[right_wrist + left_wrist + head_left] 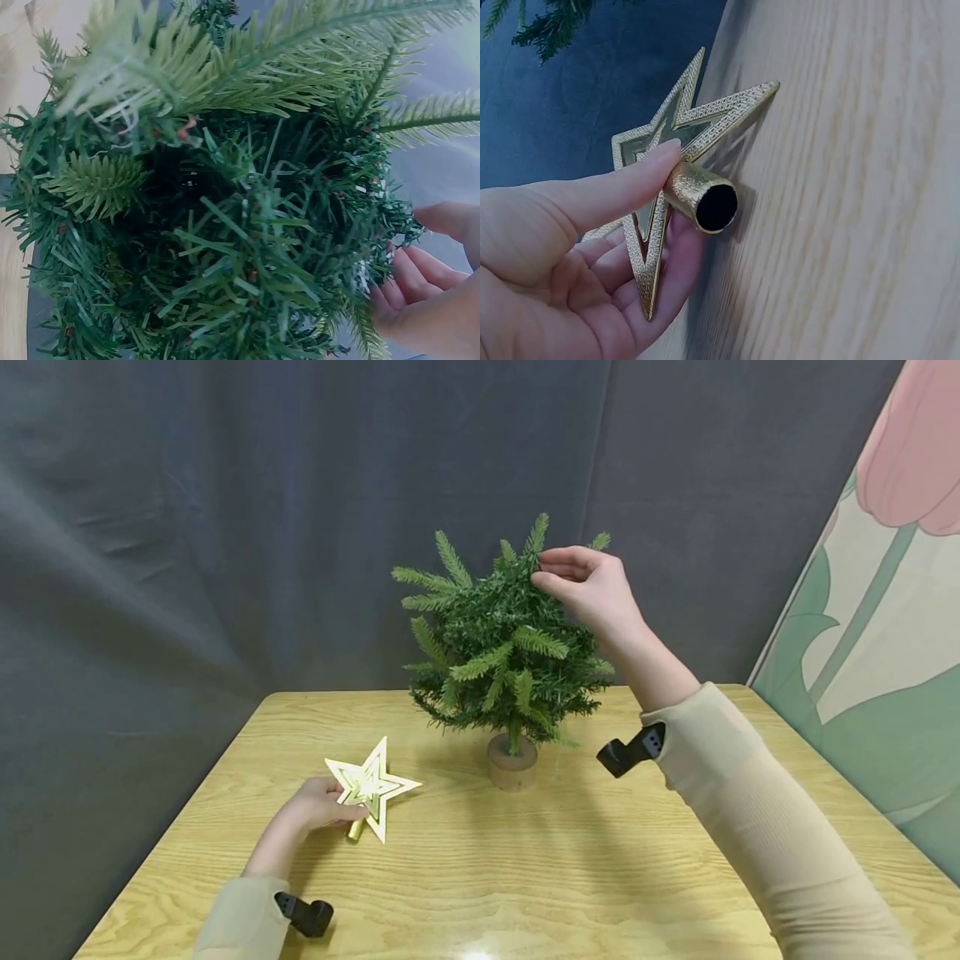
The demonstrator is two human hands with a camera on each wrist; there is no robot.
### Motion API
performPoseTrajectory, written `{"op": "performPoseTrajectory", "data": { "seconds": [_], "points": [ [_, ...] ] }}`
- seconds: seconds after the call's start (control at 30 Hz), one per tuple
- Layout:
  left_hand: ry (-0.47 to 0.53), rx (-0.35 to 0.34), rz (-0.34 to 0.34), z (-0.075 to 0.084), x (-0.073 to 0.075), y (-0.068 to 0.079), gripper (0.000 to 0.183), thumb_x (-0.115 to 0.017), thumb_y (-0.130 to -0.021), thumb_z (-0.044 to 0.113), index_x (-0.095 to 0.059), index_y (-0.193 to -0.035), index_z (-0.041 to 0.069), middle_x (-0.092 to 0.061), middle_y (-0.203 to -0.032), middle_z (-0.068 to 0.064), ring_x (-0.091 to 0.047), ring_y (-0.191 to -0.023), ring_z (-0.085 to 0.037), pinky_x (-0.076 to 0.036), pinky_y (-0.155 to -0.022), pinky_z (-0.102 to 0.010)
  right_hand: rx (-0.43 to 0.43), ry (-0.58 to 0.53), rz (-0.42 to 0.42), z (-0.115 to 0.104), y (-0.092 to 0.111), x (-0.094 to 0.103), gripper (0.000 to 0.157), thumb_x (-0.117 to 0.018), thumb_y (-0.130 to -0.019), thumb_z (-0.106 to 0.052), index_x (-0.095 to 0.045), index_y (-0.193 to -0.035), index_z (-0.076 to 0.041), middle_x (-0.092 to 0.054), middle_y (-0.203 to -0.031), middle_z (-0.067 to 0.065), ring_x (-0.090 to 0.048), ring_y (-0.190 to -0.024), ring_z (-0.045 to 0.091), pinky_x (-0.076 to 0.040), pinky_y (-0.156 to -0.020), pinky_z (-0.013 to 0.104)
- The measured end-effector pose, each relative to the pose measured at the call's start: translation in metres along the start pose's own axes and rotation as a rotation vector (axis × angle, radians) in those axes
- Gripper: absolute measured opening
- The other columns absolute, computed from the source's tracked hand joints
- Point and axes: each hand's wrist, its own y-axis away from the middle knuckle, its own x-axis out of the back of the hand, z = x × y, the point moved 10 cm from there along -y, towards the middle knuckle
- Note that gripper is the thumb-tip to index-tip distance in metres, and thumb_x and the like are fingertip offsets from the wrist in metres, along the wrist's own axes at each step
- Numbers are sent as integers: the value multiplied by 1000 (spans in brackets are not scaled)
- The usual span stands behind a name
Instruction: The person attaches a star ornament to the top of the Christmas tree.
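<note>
A gold star tree topper (375, 787) with a short hollow tube (705, 201) behind it is in my left hand (315, 806). The left thumb presses near the base of the tube while the fingers curl behind the star's points, low over the table at the left. To the right stands a small artificial Christmas tree (498, 652) on a round wooden base (513, 768). My right hand (600, 593) is up at the tree's top right, thumb and fingers bent round a dark green twig (401, 225). Foliage partly hides those fingertips in the right wrist view.
The wooden table (450, 885) runs back to a dark grey curtain (315, 510) close behind the tree. At the right is a panel painted with a pink tulip (900, 552). Lighter green sprigs (420, 578) stick out around the tree.
</note>
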Motion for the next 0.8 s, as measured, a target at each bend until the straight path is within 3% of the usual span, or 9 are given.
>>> {"op": "performPoseTrajectory", "data": {
  "seconds": [0.1, 0.17, 0.23, 0.3, 0.4, 0.5, 0.63, 0.8],
  "points": [
    [5, -9, -14, 1, 0, 1, 52, -78, -77, 13, -54, -114, -14, -58, -112, -29, -63, -94, -29, -53, -86, -41, -4, 20, 19, 1, -1, -1, 39, -65, -89, -20, -59, -125, -5, -63, -121, 14, -60, -101, 11, -47, -74, 18],
    [18, -13, -22, 1, 1, 1, 53, -77, -78, 15, -54, -115, -14, -54, -121, -33, -60, -103, -35, -50, -91, -45, -9, 31, 27, 2, -1, -1, 39, -65, -89, -19, -59, -125, -4, -63, -120, 14, -60, -101, 12, -46, -74, 18],
    [51, -13, -25, 1, 1, 1, 41, -76, -79, 15, -58, -105, -11, -63, -95, -27, -63, -83, -31, -54, -76, -37, -12, 40, 37, 4, -2, -2, 39, -65, -89, -19, -60, -124, -4, -64, -118, 14, -60, -103, 16, -48, -79, 21],
    [105, -28, -18, 1, 2, 1, 36, -75, -80, 14, -60, -101, -10, -66, -82, -13, -57, -66, -19, -50, -66, -28, -12, 53, 42, 5, -3, -4, 39, -66, -89, -20, -60, -124, -4, -63, -117, 14, -60, -107, 20, -49, -87, 27],
    [214, -34, -12, -1, 5, 0, 22, -72, -82, 11, -63, -94, -6, -48, -54, 10, -27, -44, -3, -29, -46, -19, -1, 63, 55, 5, -3, -5, 38, -67, -88, -20, -62, -122, -3, -64, -116, 16, -60, -108, 23, -49, -92, 34],
    [323, -76, -23, 4, 9, 2, 32, -68, -86, 12, -61, -109, -8, -60, -67, 11, -42, -50, 3, -40, -50, -15, 10, 66, 72, 5, -3, -7, 37, -67, -88, -18, -63, -120, -2, -64, -116, 18, -61, -107, 25, -49, -92, 35],
    [456, -111, 6, 17, 22, 9, 29, -66, -88, 13, -60, -114, 1, -64, -82, 14, -46, -58, 6, -44, -56, -13, 21, 59, 95, 4, -2, -6, 35, -68, -87, -16, -63, -119, -1, -65, -115, 19, -62, -103, 23, -50, -91, 34],
    [656, -152, 81, 38, 42, 21, 16, -66, -88, 12, -60, -102, 17, -65, -86, 17, -56, -70, 4, -50, -69, -14, 25, 60, 117, 5, -3, -4, 34, -68, -87, -16, -65, -116, -1, -66, -112, 17, -61, -90, 11, -51, -84, 29]
  ]
}}
